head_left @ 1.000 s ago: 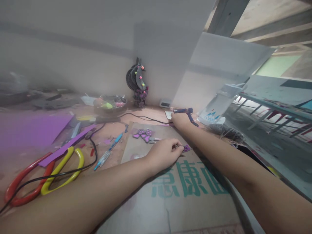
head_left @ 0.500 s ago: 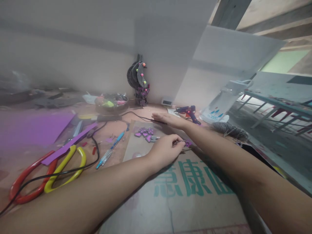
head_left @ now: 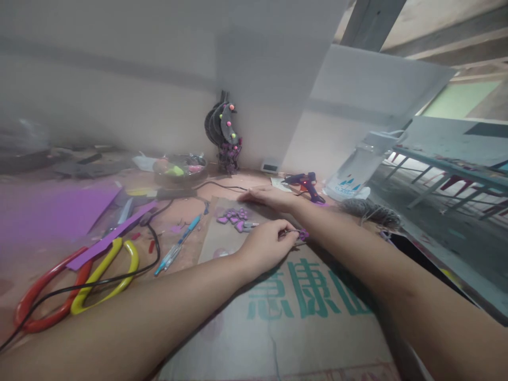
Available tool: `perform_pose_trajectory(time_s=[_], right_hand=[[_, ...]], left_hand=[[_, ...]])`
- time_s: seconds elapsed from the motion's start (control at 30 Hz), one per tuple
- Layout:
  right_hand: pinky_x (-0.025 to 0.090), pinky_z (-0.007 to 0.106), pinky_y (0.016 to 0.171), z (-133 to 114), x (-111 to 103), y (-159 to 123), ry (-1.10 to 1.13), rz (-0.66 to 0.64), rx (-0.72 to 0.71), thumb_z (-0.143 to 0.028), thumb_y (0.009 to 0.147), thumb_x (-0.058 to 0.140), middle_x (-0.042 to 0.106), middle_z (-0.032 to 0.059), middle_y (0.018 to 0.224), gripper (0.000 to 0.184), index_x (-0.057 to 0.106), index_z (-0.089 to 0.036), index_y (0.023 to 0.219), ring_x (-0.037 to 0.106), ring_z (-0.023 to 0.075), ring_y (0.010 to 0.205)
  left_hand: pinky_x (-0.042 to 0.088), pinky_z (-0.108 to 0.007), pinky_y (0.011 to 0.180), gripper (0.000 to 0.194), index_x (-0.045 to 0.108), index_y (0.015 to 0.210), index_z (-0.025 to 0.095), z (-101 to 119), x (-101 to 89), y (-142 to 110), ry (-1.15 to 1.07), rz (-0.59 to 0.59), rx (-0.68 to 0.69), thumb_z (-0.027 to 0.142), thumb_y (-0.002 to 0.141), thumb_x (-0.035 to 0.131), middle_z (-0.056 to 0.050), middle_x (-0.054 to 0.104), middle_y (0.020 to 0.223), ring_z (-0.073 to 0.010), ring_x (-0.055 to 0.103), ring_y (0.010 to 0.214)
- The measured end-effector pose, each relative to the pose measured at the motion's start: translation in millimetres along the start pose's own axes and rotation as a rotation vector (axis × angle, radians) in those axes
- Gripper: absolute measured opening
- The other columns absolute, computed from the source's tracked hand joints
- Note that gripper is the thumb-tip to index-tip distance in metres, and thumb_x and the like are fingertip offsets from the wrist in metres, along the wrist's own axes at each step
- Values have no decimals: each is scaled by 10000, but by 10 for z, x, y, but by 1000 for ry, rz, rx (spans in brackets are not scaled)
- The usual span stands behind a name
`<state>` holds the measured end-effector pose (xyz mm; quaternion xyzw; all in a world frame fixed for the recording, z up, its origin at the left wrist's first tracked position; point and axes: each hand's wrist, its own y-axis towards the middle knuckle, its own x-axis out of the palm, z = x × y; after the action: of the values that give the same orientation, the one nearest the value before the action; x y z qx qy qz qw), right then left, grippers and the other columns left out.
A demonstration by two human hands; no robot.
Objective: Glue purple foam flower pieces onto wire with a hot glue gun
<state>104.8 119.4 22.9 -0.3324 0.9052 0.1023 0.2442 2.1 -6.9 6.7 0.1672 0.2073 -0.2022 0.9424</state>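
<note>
My left hand pinches a small purple cutout between thumb and fingertips, just above a cardboard sheet with green printed characters. A thin dark strand shows at the fingertips. My right hand is open, fingers stretched out to the left over the sheet's far edge, and holds nothing. Just beyond my left hand lies a cluster of grey-edged purple heart-like pieces, with a metallic tool partly hidden by that hand. A dark blue glue gun with a red light rests behind my right wrist.
On the left are red-and-yellow-handled scissors, a blue pen, purple sheets and a black cord. Behind stand a bowl and a moon-shaped decoration. A clear bottle and grey yarn are at right.
My right hand has moved left, away from the glue gun, its fingers now stretched out over the sheet's far edge. My left hand keeps its pinch on the purple cutout.
</note>
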Motion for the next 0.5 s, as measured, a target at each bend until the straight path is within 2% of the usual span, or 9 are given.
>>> perform_pose_trajectory(time_s=[0.07,0.13,0.23,0.3,0.37,0.5], right_hand=[[445,332,1019,-69,27,105,84,-45,-13,-450,965,437,629,143,1290,420,656,-136,1139,604,186,1170],[455,313,1000,-134,1,173,94,4,-28,-398,1011,316,579,145,1354,440,594,-138,1231,591,164,1186],[493,280,908,-186,-91,171,-165,147,30,-350,1032,161,613,156,1301,518,566,-114,1251,637,150,1082],[504,290,846,-178,-130,131,-338,165,111,-372,1014,269,689,170,1144,476,635,-90,1131,665,181,969],[486,314,849,-147,-124,117,-422,156,155,-355,965,422,715,172,1036,378,684,-84,983,654,217,946],[468,331,876,-117,-36,299,-500,75,166,-316,912,515,722,155,1001,302,709,-98,831,637,247,973]], left_hand=[[435,-264,652,261,666,859,187,-4,-2,5,6,0,1,348,886,462,-16,718,804,-181,622,728],[445,-266,673,269,667,863,186,-12,-2,8,12,1,12,348,891,454,-21,717,822,-184,624,749],[444,-265,679,271,664,851,188,-27,3,9,34,-1,25,353,890,453,-19,709,815,-184,619,755],[440,-265,674,270,664,850,189,-37,11,8,42,-2,26,355,888,454,-17,705,808,-182,616,746],[438,-264,670,264,664,853,192,-46,20,8,38,-5,31,351,886,455,-14,705,813,-180,615,743],[432,-262,659,258,669,854,198,-49,33,5,50,-5,37,349,882,462,-11,705,809,-179,614,736]])
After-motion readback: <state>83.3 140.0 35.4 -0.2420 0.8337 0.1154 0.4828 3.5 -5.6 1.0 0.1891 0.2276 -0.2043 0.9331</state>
